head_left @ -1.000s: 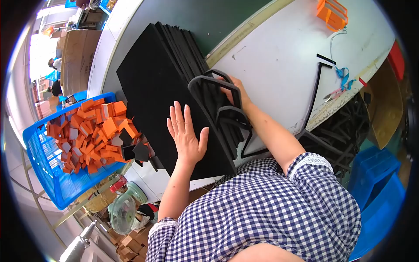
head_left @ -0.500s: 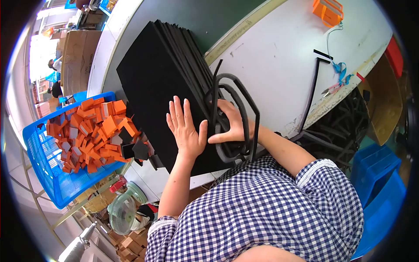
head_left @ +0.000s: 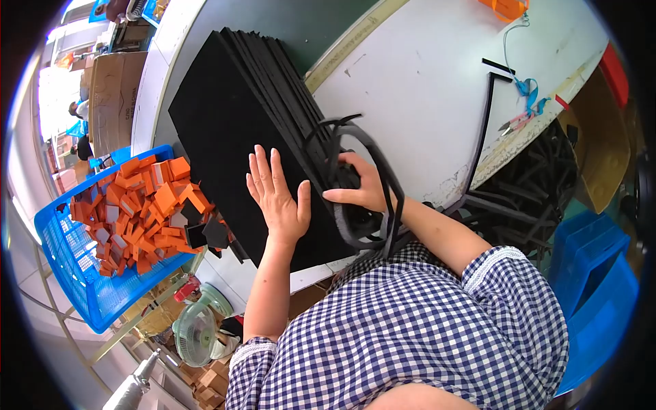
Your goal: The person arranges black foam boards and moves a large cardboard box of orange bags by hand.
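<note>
My left hand (head_left: 279,205) lies flat, fingers stretched and thumb apart, on the top sheet of a stack of black foam sheets (head_left: 219,116). Just to its right, my right hand (head_left: 365,186) curls around a bundle of narrow black foam strips (head_left: 374,147) at the stack's edge. Those strips loop up and back toward my body, their loose ends sticking out near the sheet edges. Part of the bundle is hidden behind the right fingers.
A blue crate (head_left: 96,301) of orange foam pieces (head_left: 147,212) stands left. Scissors (head_left: 516,123) with blue ribbon and a thin black strip (head_left: 486,130) lie on the white table (head_left: 424,89). Black scraps (head_left: 526,198), blue bins (head_left: 588,253) and a fan (head_left: 195,331) surround the table.
The loops of the strips have sunk and bent over, their upper end swinging right. Both hands and the stack appear slightly further left in view; the left hand stays flat.
</note>
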The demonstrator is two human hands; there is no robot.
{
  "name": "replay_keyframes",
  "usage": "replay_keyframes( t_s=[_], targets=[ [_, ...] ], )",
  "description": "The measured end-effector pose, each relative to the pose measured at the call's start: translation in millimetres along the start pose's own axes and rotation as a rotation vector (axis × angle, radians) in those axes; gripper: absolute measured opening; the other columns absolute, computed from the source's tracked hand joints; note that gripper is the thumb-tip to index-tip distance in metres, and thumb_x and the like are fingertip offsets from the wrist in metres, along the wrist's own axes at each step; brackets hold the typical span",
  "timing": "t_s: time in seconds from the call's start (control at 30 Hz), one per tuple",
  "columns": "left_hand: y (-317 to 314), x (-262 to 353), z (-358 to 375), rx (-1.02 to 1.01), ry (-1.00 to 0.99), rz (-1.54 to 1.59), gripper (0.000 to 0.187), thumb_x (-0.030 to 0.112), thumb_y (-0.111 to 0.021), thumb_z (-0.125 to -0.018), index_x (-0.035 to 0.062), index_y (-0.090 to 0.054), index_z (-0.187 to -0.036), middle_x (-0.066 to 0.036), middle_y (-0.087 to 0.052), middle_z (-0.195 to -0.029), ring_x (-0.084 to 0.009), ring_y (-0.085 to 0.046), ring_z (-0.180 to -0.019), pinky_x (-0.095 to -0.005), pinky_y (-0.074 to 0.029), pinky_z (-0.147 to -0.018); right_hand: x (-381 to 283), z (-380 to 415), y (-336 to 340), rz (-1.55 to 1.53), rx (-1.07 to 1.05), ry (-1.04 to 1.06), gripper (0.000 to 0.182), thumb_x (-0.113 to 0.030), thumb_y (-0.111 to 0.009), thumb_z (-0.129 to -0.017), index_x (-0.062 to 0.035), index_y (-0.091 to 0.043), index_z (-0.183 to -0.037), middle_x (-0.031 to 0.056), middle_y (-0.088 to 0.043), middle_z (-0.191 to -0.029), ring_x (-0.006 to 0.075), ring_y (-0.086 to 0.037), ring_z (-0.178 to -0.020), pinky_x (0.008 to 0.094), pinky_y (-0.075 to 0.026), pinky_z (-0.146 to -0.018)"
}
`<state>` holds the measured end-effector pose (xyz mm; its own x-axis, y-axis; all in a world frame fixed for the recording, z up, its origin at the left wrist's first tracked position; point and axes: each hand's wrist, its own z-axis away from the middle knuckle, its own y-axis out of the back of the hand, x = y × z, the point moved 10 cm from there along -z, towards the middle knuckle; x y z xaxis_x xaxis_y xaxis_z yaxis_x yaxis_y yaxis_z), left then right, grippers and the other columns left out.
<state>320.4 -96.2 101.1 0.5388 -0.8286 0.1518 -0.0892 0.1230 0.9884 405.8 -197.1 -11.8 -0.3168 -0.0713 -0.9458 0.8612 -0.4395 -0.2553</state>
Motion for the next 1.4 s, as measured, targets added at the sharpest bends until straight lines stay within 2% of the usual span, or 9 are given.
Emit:
replay_keyframes(
  t_s=[0.27,0.43,0.53,0.63,0.83,0.97,1.1,1.3,1.4],
  targets=[
    [-1,1,-1,0.008,-0.002,0.006,0.072,0.043,-0.047,-0.097,0.0019,-0.027,-0.153,-0.022,-0.017,-0.162,-0.0390,-0.012,-0.150,-0.0528,-0.006,-0.119,26,-9,-7,-0.050,-0.136,-0.070,0.065,-0.028,-0.086,-0.074,-0.0034,-0.054,-0.125,0.0096,-0.060,-0.114,0.0178,-0.059,-0.105,0.0305,-0.046,-0.094],
    [-1,1,0,0.004,0.004,0.003,0.072,0.043,-0.048,-0.096,0.0019,-0.028,-0.152,-0.022,-0.018,-0.161,-0.0390,-0.013,-0.150,-0.0528,-0.006,-0.119,32,1,11,0.029,0.094,0.009,0.036,-0.017,-0.073,-0.066,-0.0017,-0.059,-0.095,0.0109,-0.059,-0.079,0.0187,-0.059,-0.080,0.0343,-0.048,-0.077],
    [0,2,-2,0.026,-0.012,0.015,0.073,0.043,-0.047,-0.096,0.0024,-0.027,-0.153,-0.021,-0.017,-0.162,-0.0387,-0.013,-0.150,-0.0528,-0.006,-0.119,76,44,20,-0.147,0.243,-0.299,0.036,-0.011,-0.072,-0.070,-0.0021,-0.059,-0.102,0.0107,-0.061,-0.088,0.0174,-0.059,-0.086,0.0322,-0.047,-0.081],
    [0,3,2,0.018,-0.009,-0.022,0.071,0.044,-0.043,-0.098,0.0027,-0.027,-0.153,-0.020,-0.020,-0.161,-0.0369,-0.015,-0.150,-0.0511,-0.008,-0.119,64,43,26,-0.043,0.293,-0.015,0.047,-0.013,-0.071,-0.073,-0.0019,-0.057,-0.117,0.0174,-0.060,-0.115,0.0338,-0.059,-0.107,0.0369,-0.047,-0.093],
    [0,2,1,0.029,-0.011,-0.033,0.070,0.043,-0.043,-0.098,0.0025,-0.027,-0.153,-0.020,-0.020,-0.161,-0.0371,-0.015,-0.150,-0.0510,-0.009,-0.119,27,6,21,0.229,0.163,0.214,0.074,-0.011,-0.068,-0.069,-0.0022,-0.045,-0.139,0.0158,-0.060,-0.122,0.0280,-0.056,-0.119,0.0371,-0.044,-0.102],
    [1,3,0,0.032,-0.011,-0.028,0.070,0.043,-0.043,-0.098,0.0023,-0.027,-0.153,-0.020,-0.020,-0.161,-0.0369,-0.016,-0.150,-0.0509,-0.009,-0.119,65,-8,7,0.281,-0.115,-0.287,0.049,-0.011,-0.071,-0.073,0.0008,-0.056,-0.118,0.0152,-0.063,-0.107,0.0229,-0.061,-0.096,0.0344,-0.050,-0.088],
    [0,2,0,0.021,-0.008,-0.029,0.069,0.042,-0.043,-0.099,0.0021,-0.027,-0.153,-0.020,-0.020,-0.161,-0.0367,-0.015,-0.150,-0.0509,-0.008,-0.119,46,62,35,-0.146,0.308,-0.058,0.028,-0.018,-0.076,-0.084,-0.0010,-0.060,-0.101,0.0042,-0.061,-0.089,0.0117,-0.056,-0.079,0.0277,-0.047,-0.071],
    [1,3,-1,-0.007,-0.005,-0.001,0.069,0.041,-0.045,-0.099,0.0024,-0.026,-0.153,-0.020,-0.017,-0.162,-0.0361,-0.012,-0.151,-0.0506,-0.006,-0.120,43,30,45,0.278,0.353,0.090,0.028,-0.011,-0.076,-0.071,0.0002,-0.060,-0.091,0.0118,-0.055,-0.084,0.0261,-0.058,-0.080,0.0342,-0.047,-0.074],
    [5,0,0,-0.056,0.075,-0.017,0.073,0.044,-0.047,-0.098,0.0024,-0.025,-0.154,-0.020,-0.014,-0.163,-0.0370,-0.011,-0.151,-0.0517,-0.005,-0.119,47,-28,27,-0.025,0.327,0.217,0.028,-0.013,-0.075,-0.072,0.0000,-0.061,-0.092,0.0132,-0.058,-0.086,0.0271,-0.059,-0.082,0.0346,-0.049,-0.075]
  ],
)
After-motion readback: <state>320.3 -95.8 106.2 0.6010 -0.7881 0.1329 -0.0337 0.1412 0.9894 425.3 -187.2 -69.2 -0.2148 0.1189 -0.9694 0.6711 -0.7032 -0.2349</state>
